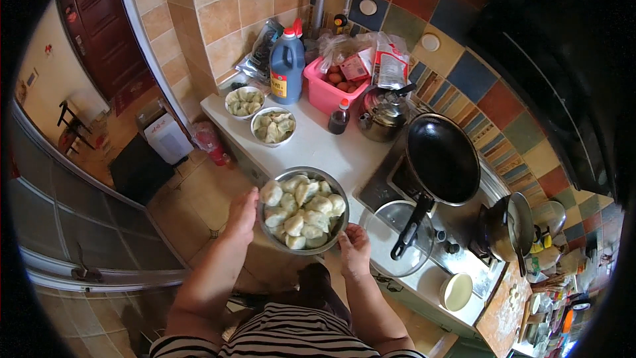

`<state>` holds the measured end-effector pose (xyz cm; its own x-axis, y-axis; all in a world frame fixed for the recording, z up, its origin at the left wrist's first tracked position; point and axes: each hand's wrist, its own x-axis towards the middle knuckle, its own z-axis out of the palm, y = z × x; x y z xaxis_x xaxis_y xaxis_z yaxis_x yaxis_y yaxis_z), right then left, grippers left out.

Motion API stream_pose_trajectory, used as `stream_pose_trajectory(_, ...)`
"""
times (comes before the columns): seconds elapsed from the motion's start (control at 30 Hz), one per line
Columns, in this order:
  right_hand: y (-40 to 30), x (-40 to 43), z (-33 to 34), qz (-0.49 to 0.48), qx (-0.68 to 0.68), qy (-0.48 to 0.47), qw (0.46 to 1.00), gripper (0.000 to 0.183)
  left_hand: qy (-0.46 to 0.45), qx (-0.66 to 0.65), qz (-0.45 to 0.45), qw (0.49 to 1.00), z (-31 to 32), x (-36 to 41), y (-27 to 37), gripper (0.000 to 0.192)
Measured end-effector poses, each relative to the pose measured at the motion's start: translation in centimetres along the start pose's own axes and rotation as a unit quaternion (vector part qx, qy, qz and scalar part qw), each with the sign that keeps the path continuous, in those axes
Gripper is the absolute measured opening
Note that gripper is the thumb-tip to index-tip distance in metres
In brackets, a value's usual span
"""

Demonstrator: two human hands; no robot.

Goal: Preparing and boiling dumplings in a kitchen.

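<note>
A round metal bowl (pixel 343 194) heaped with dumplings (pixel 303 209) is held up between my hands, over the front edge of the counter. At its left rim is my left hand (pixel 243 214), fingers against the outer side. The right rim is gripped by my right hand (pixel 355 248), thumb at the edge. Two smaller white bowls of dumplings, one at the counter's end (pixel 244 103) and one nearer (pixel 273 127), stand side by side beyond the metal bowl.
Behind stand a large blue jug (pixel 287 69), a pink basket of eggs (pixel 323 94), a small dark bottle (pixel 339 118) and a kettle (pixel 381 117). Rightward are a black frying pan (pixel 442 159), a glass lid (pixel 402 238), a pale bowl (pixel 456 292) and a floured wooden board (pixel 504 308).
</note>
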<state>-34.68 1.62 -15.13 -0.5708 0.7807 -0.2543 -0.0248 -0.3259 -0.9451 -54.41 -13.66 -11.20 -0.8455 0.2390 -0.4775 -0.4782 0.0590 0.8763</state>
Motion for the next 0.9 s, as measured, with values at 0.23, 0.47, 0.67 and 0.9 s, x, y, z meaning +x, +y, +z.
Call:
stream_pose_trajectory(0.23,1.2,5.6,-0.5,0.000,-0.023,0.035,0.999,0.017,0.018,0.047,-0.035,0.998,5.4,7.2,-1.7,0.025)
stream_pose_trajectory(0.47,3.7,9.2,0.2,-0.031,0.002,0.083,0.996,0.015,-0.039,0.054,-0.064,0.996,8.1,13.3,-1.3,0.026)
stream_pose_trajectory(0.67,2.9,11.1,2.5,-0.025,0.044,0.148,0.988,0.016,-0.098,0.004,-0.075,0.992,7.7,14.8,0.0,0.027)
stream_pose_trajectory(0.9,4.5,11.1,5.5,-0.032,0.019,0.257,0.966,0.023,-0.221,0.029,-0.021,0.975,7.5,14.1,4.0,0.040)
